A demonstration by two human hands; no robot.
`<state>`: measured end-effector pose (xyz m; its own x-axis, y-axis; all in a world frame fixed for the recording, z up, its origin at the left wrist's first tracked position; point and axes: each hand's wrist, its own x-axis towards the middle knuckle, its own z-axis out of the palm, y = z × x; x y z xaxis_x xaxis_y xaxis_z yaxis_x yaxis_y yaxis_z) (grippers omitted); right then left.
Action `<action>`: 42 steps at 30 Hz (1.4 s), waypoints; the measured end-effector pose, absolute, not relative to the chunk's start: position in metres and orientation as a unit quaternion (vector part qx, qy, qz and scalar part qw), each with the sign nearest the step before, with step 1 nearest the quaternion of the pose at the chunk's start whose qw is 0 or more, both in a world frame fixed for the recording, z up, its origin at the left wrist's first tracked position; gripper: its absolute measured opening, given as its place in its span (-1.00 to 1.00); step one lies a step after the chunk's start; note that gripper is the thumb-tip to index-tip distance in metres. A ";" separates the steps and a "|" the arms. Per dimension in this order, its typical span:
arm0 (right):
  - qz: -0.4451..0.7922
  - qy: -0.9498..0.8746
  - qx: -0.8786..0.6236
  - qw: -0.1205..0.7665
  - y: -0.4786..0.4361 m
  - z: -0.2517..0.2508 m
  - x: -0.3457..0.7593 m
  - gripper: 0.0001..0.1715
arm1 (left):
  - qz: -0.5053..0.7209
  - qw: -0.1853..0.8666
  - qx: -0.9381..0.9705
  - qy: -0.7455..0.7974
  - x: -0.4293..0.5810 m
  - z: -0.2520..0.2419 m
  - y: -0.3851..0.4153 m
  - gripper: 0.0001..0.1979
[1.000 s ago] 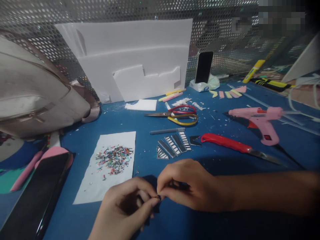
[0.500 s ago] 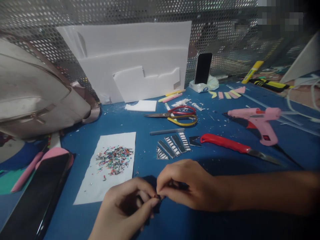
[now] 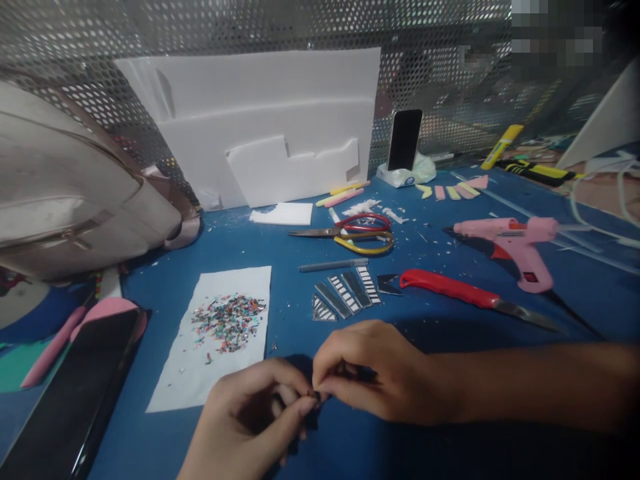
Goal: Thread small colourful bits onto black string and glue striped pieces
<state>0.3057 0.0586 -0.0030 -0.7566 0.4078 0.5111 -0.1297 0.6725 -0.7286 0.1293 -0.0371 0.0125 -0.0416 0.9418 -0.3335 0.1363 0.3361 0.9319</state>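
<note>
Near the front of the blue table, my left hand (image 3: 255, 420) pinches a small dark piece (image 3: 315, 397) between thumb and forefinger. My right hand (image 3: 373, 373) meets it from the right, its thumb and forefinger pressed together at the same piece; the fingertips hide most of it. Left of them lies a white paper sheet (image 3: 180, 380) bearing a heap of tiny multicoloured bits (image 3: 230, 320). Just beyond my right hand, several dark strips (image 3: 345, 293), some with white stripes, form a fan. A dark notched scrap (image 3: 389, 284) sits beside them.
Red-and-yellow-handled scissors (image 3: 350, 232), a red-handled knife (image 3: 450, 288) and a pink glue gun (image 3: 510, 240) lie beyond my hands. A black phone (image 3: 75, 393) is at left, near a pale bag (image 3: 75, 180). White boards (image 3: 270, 87) lean at the back; another phone (image 3: 405, 140) stands there.
Both hands keep the same pinch at almost the same spot. The whole view has shifted very slightly; the objects on the table stay put.
</note>
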 end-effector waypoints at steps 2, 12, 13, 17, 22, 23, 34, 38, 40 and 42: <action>0.397 -0.848 -0.078 0.342 0.059 -0.004 0.306 -0.96 | 0.377 0.536 0.441 0.613 0.129 0.012 -0.037 -0.80; 0.408 -0.845 -0.073 0.337 0.059 -0.006 0.307 -0.92 | 0.379 0.536 0.443 0.611 0.128 0.011 -0.037 -0.79; 0.408 -0.844 -0.072 0.340 0.059 -0.005 0.307 -0.93 | 0.379 0.536 0.442 0.612 0.128 0.011 -0.037 -0.79; 0.399 -0.847 -0.074 0.344 0.059 -0.005 0.306 -0.93 | 0.377 0.539 0.441 0.610 0.129 0.012 -0.036 -0.79; 0.408 -0.841 -0.075 0.346 0.058 -0.005 0.306 -0.93 | 0.372 0.540 0.442 0.612 0.129 0.013 -0.036 -0.80; 0.409 -0.841 -0.075 0.347 0.058 -0.005 0.306 -0.92 | 0.371 0.540 0.443 0.612 0.128 0.013 -0.036 -0.81; 0.412 -0.842 -0.082 0.339 0.059 -0.004 0.307 -0.93 | 0.356 0.542 0.453 0.611 0.129 0.011 -0.037 -0.76; 0.417 -0.840 -0.087 0.336 0.059 -0.004 0.306 -0.93 | 0.356 0.537 0.454 0.615 0.129 0.012 -0.037 -0.77; 0.420 -0.839 -0.086 0.336 0.059 -0.003 0.306 -0.93 | 0.357 0.536 0.453 0.616 0.129 0.013 -0.036 -0.78; 0.422 -0.838 -0.086 0.335 0.059 -0.003 0.307 -0.93 | 0.359 0.538 0.451 0.615 0.129 0.014 -0.036 -0.79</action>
<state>0.3066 0.0586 -0.0034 -0.7605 0.4273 0.4890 -0.1384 0.6290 -0.7650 0.1291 -0.0361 0.0139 -0.0136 0.9412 -0.3377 0.1682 0.3350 0.9271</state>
